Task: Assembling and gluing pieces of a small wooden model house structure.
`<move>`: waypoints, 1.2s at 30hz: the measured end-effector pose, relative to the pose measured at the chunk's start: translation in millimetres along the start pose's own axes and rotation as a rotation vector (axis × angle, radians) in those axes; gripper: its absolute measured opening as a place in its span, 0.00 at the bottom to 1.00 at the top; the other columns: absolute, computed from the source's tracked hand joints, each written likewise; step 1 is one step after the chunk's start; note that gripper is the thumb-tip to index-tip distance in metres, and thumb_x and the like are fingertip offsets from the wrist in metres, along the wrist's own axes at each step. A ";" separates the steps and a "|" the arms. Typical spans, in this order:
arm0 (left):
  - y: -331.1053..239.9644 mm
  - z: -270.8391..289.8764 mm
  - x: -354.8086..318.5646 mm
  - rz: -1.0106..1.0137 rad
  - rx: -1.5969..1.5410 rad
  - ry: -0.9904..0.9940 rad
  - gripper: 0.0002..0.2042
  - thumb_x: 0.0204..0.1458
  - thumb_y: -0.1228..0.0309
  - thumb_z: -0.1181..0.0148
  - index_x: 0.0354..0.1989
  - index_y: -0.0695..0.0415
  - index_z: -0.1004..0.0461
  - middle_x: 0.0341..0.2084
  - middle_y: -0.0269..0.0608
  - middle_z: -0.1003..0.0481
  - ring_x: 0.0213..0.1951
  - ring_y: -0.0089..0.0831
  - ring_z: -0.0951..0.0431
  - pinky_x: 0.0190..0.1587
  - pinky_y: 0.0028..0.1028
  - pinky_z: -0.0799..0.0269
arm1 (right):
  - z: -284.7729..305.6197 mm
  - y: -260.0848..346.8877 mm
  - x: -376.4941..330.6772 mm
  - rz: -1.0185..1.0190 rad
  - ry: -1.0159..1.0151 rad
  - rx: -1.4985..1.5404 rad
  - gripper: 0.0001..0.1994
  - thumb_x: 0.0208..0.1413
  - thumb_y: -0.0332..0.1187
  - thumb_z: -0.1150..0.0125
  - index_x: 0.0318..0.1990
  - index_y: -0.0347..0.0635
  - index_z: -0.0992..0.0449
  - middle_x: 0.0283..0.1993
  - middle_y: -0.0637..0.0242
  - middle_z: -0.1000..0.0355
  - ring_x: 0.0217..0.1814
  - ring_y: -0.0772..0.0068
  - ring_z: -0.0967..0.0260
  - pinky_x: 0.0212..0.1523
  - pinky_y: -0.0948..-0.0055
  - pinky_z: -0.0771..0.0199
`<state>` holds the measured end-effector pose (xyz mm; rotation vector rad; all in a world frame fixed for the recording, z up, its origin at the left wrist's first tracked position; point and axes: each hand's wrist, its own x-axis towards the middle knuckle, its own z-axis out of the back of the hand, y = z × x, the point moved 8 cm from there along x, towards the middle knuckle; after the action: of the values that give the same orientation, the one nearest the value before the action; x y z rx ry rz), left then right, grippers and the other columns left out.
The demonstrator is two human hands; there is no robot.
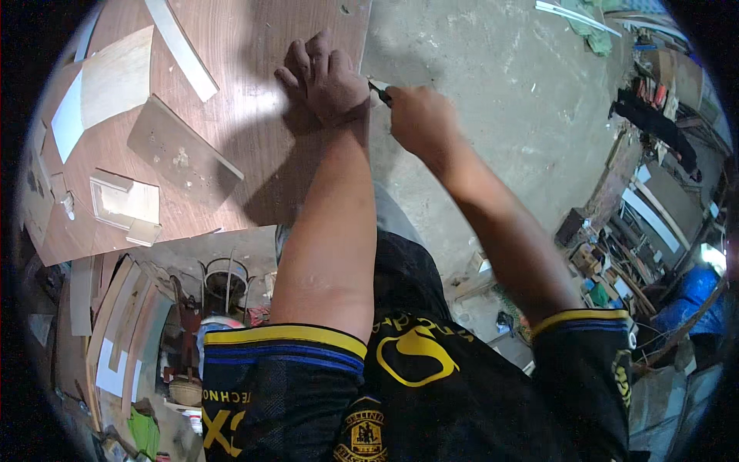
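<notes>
My left hand (327, 81) lies on the brown wood-grain tabletop (265, 115) close to its right edge, fingers spread and holding nothing. Closed in a fist, my right hand (423, 119) grips a small dark-handled knife (379, 93) just beyond that edge. Its pale tip points at the tabletop edge, next to the heel of my left hand. Most of the handle is hidden inside my fist, so I cannot tell the exact type of knife.
On the tabletop's left lie a white strip (183, 50), a pale panel (117, 77), a brown board (181, 150) and a small frame-like wooden piece (127, 202). Concrete floor (477, 61) stretches to the right. Scrap wood (654, 219) and a blue bundle (697, 300) crowd the far right.
</notes>
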<state>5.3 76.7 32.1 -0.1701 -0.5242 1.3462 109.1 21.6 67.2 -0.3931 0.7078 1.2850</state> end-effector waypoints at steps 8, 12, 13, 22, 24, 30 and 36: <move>6.6 -10.4 -1.7 0.139 -0.126 0.025 0.02 0.44 0.76 0.45 0.26 0.59 0.26 0.53 0.36 0.29 0.61 0.51 0.39 0.63 0.63 0.57 | -11.4 -0.6 2.1 0.023 0.026 0.050 0.11 0.54 0.35 0.47 0.41 0.43 0.24 0.34 0.47 0.23 0.38 0.46 0.23 0.39 0.54 0.22; 8.0 -13.9 -5.1 0.126 -0.179 0.000 0.02 0.46 0.74 0.46 0.28 0.54 0.29 0.54 0.34 0.29 0.64 0.50 0.42 0.63 0.63 0.59 | 0.1 3.6 -14.7 0.055 -0.194 0.151 0.14 0.54 0.30 0.52 0.48 0.48 0.25 0.36 0.48 0.24 0.39 0.42 0.26 0.39 0.49 0.26; 5.6 -10.5 -6.0 0.087 -0.169 -0.036 0.02 0.46 0.74 0.46 0.28 0.54 0.29 0.54 0.34 0.29 0.64 0.50 0.42 0.63 0.63 0.59 | -2.1 1.8 -16.5 0.034 -0.181 0.151 0.14 0.54 0.30 0.52 0.48 0.48 0.25 0.36 0.48 0.24 0.39 0.42 0.26 0.39 0.49 0.26; 3.1 -18.5 -5.7 0.123 -0.029 0.167 0.04 0.48 0.72 0.45 0.31 0.57 0.28 0.60 0.36 0.36 0.66 0.49 0.44 0.65 0.62 0.59 | 13.7 17.0 -13.9 0.022 -0.098 -0.059 0.10 0.56 0.35 0.49 0.35 0.44 0.22 0.33 0.55 0.21 0.33 0.56 0.21 0.33 0.60 0.21; 2.6 -15.3 -5.1 0.100 -0.046 0.105 0.04 0.48 0.72 0.45 0.31 0.57 0.28 0.61 0.36 0.37 0.67 0.49 0.45 0.65 0.62 0.61 | 17.1 19.3 -8.4 0.018 -0.105 -0.077 0.10 0.56 0.35 0.48 0.34 0.44 0.21 0.33 0.55 0.21 0.34 0.57 0.21 0.33 0.61 0.21; 9.8 -25.4 -11.6 0.091 0.006 0.174 0.05 0.47 0.70 0.45 0.32 0.54 0.28 0.65 0.34 0.40 0.68 0.48 0.48 0.66 0.61 0.64 | -5.3 30.9 17.5 -0.012 0.127 -0.147 0.10 0.56 0.34 0.46 0.38 0.46 0.18 0.39 0.60 0.20 0.41 0.62 0.21 0.37 0.67 0.21; 4.6 -11.7 -5.5 0.055 0.061 0.175 0.06 0.45 0.68 0.43 0.31 0.52 0.26 0.65 0.34 0.40 0.68 0.48 0.47 0.64 0.59 0.59 | 28.8 33.3 8.9 -0.064 0.193 -0.137 0.12 0.54 0.32 0.49 0.38 0.45 0.18 0.39 0.57 0.21 0.42 0.58 0.21 0.38 0.63 0.21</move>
<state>5.8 74.6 18.5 -0.2518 -0.3329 1.3844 85.6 54.9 86.1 -0.6530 0.7648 1.2496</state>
